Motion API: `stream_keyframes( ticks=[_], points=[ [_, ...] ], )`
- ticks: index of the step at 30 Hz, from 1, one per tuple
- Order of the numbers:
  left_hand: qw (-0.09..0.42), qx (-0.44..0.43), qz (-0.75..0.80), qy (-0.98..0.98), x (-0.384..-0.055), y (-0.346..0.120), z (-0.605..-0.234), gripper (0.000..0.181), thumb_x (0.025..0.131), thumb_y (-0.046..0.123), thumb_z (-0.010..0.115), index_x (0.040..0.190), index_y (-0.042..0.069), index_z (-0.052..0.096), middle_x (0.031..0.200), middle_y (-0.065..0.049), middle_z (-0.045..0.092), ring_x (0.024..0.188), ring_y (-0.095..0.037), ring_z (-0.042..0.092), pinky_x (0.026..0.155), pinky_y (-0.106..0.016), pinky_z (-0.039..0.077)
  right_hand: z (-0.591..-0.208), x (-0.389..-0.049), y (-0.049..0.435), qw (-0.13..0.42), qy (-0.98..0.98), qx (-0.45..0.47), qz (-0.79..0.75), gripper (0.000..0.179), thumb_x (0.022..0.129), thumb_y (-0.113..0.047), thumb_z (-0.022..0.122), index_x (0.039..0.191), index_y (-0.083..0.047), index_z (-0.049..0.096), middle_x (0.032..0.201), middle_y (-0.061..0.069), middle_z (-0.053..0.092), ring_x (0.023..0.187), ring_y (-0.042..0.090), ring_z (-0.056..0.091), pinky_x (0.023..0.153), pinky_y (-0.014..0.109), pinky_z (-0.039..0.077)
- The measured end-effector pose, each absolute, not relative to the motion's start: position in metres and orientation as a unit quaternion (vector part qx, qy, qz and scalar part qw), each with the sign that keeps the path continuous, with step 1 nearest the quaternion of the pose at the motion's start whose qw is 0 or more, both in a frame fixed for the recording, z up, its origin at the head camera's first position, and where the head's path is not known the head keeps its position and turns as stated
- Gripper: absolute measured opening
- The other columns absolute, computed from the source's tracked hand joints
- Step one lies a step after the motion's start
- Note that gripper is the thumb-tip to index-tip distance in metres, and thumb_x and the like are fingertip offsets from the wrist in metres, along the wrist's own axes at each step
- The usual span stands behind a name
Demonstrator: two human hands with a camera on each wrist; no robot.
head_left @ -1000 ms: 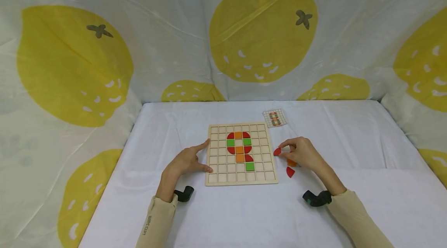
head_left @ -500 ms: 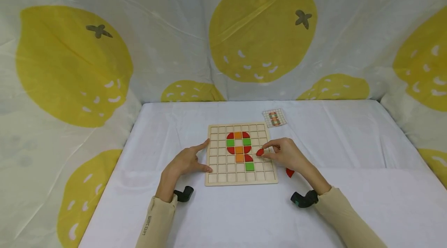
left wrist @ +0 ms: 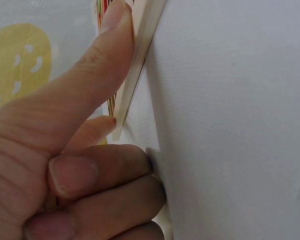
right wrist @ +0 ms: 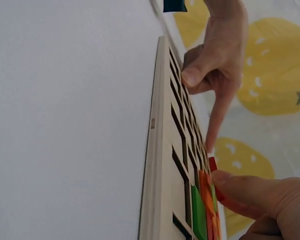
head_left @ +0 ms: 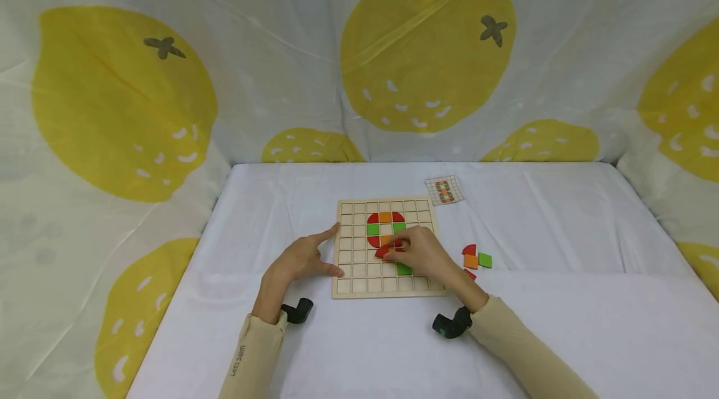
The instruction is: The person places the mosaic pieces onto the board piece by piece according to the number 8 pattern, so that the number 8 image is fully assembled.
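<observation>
A wooden grid board [head_left: 358, 287] lies mid-table, with red quarter-circle, orange square and green square tiles seated in several cells. My right hand [head_left: 420, 253] is over the board, pinching a red quarter-circle tile [head_left: 382, 251] between thumb and forefinger, just left of the seated tiles' lower part. The right wrist view shows that red tile [right wrist: 213, 164] standing above the grid surface. At the board's left side, my left hand [head_left: 301, 260] rests with thumb and forefinger spread along the edge. Its other fingers [left wrist: 110, 195] are folded under, beside the board.
Right of the board lie a red quarter-circle tile [head_left: 469, 250], an orange square tile [head_left: 470, 261], a green square tile [head_left: 485, 260] and another red tile [head_left: 470, 275]. A small printed pattern card [head_left: 444, 190] sits by the board's far right corner. Lemon-print cloth walls stand behind.
My right hand has carried the red tile leftward from beside the board to over its middle, uncovering the loose tiles at right. The left hand has stayed at the board's edge.
</observation>
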State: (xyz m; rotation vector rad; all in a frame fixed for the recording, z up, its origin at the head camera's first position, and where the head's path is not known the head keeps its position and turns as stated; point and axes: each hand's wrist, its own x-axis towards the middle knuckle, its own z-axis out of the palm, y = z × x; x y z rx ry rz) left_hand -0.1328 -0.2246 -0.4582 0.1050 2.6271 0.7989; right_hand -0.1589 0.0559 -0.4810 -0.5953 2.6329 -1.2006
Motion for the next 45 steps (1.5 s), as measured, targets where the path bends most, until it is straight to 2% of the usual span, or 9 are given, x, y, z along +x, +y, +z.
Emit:
stream_keyframes(
  ticks=[7, 13, 17, 22, 31, 34, 36, 39, 45],
  points=[
    [0.196, 0.035, 0.283, 0.938, -0.132, -0.224, -0.457, 0.109, 0.075, 0.038, 0.093, 0.164, 0.029, 0.030, 0.075, -0.001, 0.046, 0.073, -0.018, 0.045, 0.071, -0.033, 0.038, -0.483, -0.157, 0.046, 0.085, 0.883, -0.216, -0.407, 0.028, 0.083, -0.026, 0.088, 0.104, -0.009, 0.082, 0.061, -0.004, 0.048, 0.060, 0.012, 0.040, 0.054, 0.022, 0.025],
    [0.195, 0.036, 0.284, 0.938, -0.131, -0.224, -0.456, 0.109, 0.075, 0.038, 0.093, 0.164, 0.028, 0.031, 0.075, 0.000, 0.043, 0.072, -0.018, 0.044, 0.070, -0.033, 0.037, -0.483, -0.156, 0.045, 0.094, 0.879, -0.221, -0.412, 0.027, 0.082, -0.023, 0.089, 0.104, -0.010, 0.082, 0.058, -0.004, 0.039, 0.054, 0.009, 0.036, 0.052, 0.022, 0.023],
    [0.196, 0.037, 0.282, 0.939, -0.132, -0.225, -0.457, 0.109, 0.075, 0.039, 0.093, 0.164, 0.028, 0.030, 0.075, 0.000, 0.042, 0.072, -0.017, 0.044, 0.070, -0.033, 0.037, -0.484, -0.157, 0.044, 0.096, 0.877, -0.226, -0.413, 0.023, 0.083, -0.024, 0.088, 0.103, -0.013, 0.083, 0.059, -0.004, 0.041, 0.057, 0.009, 0.037, 0.053, 0.022, 0.024],
    [0.196, 0.037, 0.280, 0.939, -0.132, -0.225, -0.457, 0.109, 0.075, 0.039, 0.093, 0.164, 0.029, 0.030, 0.074, 0.001, 0.041, 0.071, -0.017, 0.042, 0.070, -0.033, 0.037, -0.487, -0.156, 0.042, 0.091, 0.877, -0.231, -0.412, 0.016, 0.085, -0.024, 0.087, 0.099, -0.016, 0.084, 0.068, -0.003, 0.053, 0.063, 0.010, 0.038, 0.057, 0.022, 0.025],
    [0.194, 0.038, 0.281, 0.939, -0.131, -0.225, -0.456, 0.109, 0.074, 0.038, 0.093, 0.164, 0.028, 0.031, 0.076, -0.002, 0.045, 0.076, -0.019, 0.047, 0.071, -0.033, 0.037, -0.489, -0.155, 0.040, 0.077, 0.884, -0.229, -0.399, 0.019, 0.084, -0.022, 0.087, 0.101, -0.015, 0.084, 0.084, 0.001, 0.070, 0.068, 0.010, 0.042, 0.058, 0.021, 0.027],
    [0.195, 0.038, 0.280, 0.939, -0.131, -0.224, -0.456, 0.109, 0.075, 0.038, 0.093, 0.164, 0.028, 0.031, 0.077, -0.002, 0.046, 0.076, -0.019, 0.048, 0.071, -0.033, 0.037, -0.489, -0.155, 0.041, 0.069, 0.886, -0.235, -0.395, 0.020, 0.084, -0.023, 0.087, 0.102, -0.014, 0.085, 0.074, -0.003, 0.064, 0.062, 0.009, 0.040, 0.055, 0.021, 0.025],
    [0.195, 0.037, 0.280, 0.939, -0.131, -0.224, -0.456, 0.109, 0.075, 0.038, 0.093, 0.164, 0.028, 0.031, 0.076, -0.002, 0.046, 0.075, -0.019, 0.047, 0.070, -0.033, 0.037, -0.488, -0.155, 0.042, 0.065, 0.885, -0.241, -0.392, 0.022, 0.085, -0.024, 0.087, 0.104, -0.013, 0.085, 0.062, -0.005, 0.051, 0.056, 0.008, 0.036, 0.053, 0.021, 0.023],
    [0.195, 0.040, 0.279, 0.939, -0.132, -0.223, -0.456, 0.108, 0.075, 0.039, 0.093, 0.164, 0.027, 0.031, 0.074, -0.001, 0.044, 0.072, -0.018, 0.045, 0.069, -0.033, 0.037, -0.488, -0.156, 0.043, 0.062, 0.885, -0.248, -0.389, 0.023, 0.085, -0.025, 0.087, 0.106, -0.013, 0.084, 0.055, -0.007, 0.037, 0.052, 0.006, 0.033, 0.051, 0.020, 0.021],
    [0.195, 0.037, 0.280, 0.939, -0.132, -0.223, -0.457, 0.108, 0.075, 0.039, 0.093, 0.164, 0.029, 0.031, 0.072, 0.000, 0.040, 0.070, -0.017, 0.041, 0.068, -0.032, 0.035, -0.489, -0.156, 0.048, 0.075, 0.881, -0.246, -0.397, 0.026, 0.087, -0.026, 0.085, 0.110, -0.014, 0.083, 0.054, -0.007, 0.036, 0.051, 0.007, 0.034, 0.050, 0.020, 0.022]
  ],
)
